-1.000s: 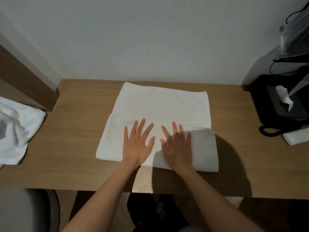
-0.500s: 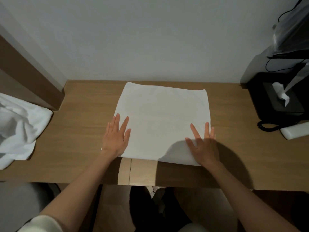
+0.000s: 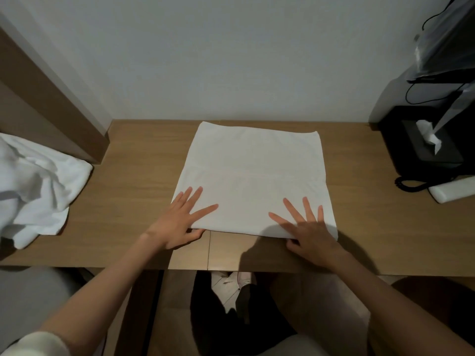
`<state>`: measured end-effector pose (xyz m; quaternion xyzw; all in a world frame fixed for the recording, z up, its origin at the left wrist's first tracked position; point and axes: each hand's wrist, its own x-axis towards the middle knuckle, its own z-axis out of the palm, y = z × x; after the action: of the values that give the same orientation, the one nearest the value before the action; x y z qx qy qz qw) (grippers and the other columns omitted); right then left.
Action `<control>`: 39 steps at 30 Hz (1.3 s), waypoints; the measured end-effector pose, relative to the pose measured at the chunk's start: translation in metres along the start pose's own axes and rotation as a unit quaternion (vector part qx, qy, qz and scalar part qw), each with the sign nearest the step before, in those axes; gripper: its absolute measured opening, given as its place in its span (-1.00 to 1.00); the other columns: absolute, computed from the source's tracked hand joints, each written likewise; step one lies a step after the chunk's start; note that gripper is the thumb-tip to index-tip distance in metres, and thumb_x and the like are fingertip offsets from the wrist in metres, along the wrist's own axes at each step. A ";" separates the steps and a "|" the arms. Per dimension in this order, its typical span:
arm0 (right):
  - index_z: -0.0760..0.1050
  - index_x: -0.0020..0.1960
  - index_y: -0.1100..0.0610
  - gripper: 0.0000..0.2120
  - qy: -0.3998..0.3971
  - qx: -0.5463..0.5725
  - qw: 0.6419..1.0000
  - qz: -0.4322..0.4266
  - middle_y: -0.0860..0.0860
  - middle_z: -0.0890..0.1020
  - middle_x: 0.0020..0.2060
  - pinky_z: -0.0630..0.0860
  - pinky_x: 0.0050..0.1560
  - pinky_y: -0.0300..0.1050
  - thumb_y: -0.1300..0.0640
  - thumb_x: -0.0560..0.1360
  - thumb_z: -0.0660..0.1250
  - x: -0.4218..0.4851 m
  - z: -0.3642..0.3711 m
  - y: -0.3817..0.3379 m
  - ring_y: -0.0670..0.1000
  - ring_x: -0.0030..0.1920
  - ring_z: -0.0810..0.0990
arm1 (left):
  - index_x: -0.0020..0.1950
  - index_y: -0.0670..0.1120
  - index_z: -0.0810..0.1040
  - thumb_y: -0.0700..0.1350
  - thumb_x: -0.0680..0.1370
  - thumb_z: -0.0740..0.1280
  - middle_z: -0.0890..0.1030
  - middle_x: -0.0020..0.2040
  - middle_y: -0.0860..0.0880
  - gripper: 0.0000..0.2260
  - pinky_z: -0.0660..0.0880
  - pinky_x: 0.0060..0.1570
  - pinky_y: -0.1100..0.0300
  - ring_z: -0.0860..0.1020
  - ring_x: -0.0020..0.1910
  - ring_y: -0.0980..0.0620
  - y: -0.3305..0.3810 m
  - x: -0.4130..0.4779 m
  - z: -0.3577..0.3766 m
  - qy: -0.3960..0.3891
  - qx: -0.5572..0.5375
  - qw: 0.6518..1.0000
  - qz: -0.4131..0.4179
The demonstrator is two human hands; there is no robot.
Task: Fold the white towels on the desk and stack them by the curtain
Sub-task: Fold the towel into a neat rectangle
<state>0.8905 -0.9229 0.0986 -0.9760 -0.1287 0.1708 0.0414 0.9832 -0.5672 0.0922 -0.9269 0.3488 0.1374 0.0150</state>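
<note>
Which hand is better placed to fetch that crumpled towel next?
Left, probably: the left hand rests on the flat towel nearest the crumpled towel; the right hand sits at the opposite near corner.

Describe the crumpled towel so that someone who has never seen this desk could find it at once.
Start at the wooden desk under the white wall. Follow it to its left end, beside the brown panel. The crumpled towel lies heaped there, untouched, unlike the flat towel mid-desk.
</note>
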 end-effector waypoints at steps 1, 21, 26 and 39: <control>-0.45 0.37 -0.39 -0.20 -0.001 -0.006 1.000 0.006 -0.05 -0.32 0.52 -0.26 0.38 0.39 -0.02 0.56 0.17 -0.001 -0.002 0.000 0.30 0.49 -0.32 | 0.44 0.37 -0.33 0.16 0.58 0.10 -0.40 0.51 -0.03 -0.35 -0.48 0.32 0.13 -0.46 0.45 -0.06 -0.001 0.000 0.000 -0.004 -0.005 1.000 -0.003; 0.51 0.26 0.09 -0.69 0.277 0.254 0.916 0.139 0.02 0.56 0.12 0.46 0.16 -0.10 0.28 0.54 0.28 -0.088 -0.005 -0.010 0.01 0.13 0.52 | 0.29 -0.11 0.50 -0.25 0.59 0.24 0.53 0.23 -0.06 -0.72 0.42 0.21 0.13 0.47 0.19 0.06 0.032 -0.090 -0.020 0.215 -0.348 0.903 -0.132; 0.48 0.13 0.07 -0.78 0.394 0.365 0.826 0.170 -0.05 0.56 -0.07 0.45 -0.16 -0.30 0.15 0.51 0.37 -0.104 -0.012 -0.024 -0.08 -0.08 0.55 | 0.18 -0.05 0.49 -0.13 0.60 0.26 0.55 -0.05 0.12 -0.84 0.43 -0.20 0.46 0.51 -0.14 0.29 0.051 -0.105 -0.023 0.342 -0.477 0.788 -0.187; 0.30 0.25 0.07 -0.67 0.460 0.437 0.722 0.275 -0.11 0.43 0.03 0.34 -0.16 -0.26 0.02 0.56 0.29 -0.039 -0.045 -0.023 -0.11 -0.02 0.43 | 0.23 -0.07 0.43 0.06 0.62 0.17 0.49 0.02 0.11 -0.73 0.35 -0.07 0.22 0.46 -0.01 0.13 0.023 -0.030 -0.052 0.387 -0.451 0.745 -0.303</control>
<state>0.8651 -0.9127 0.1558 -0.8009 0.2692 -0.2575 0.4688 0.9590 -0.5716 0.1517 -0.8562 -0.0767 -0.1033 -0.5003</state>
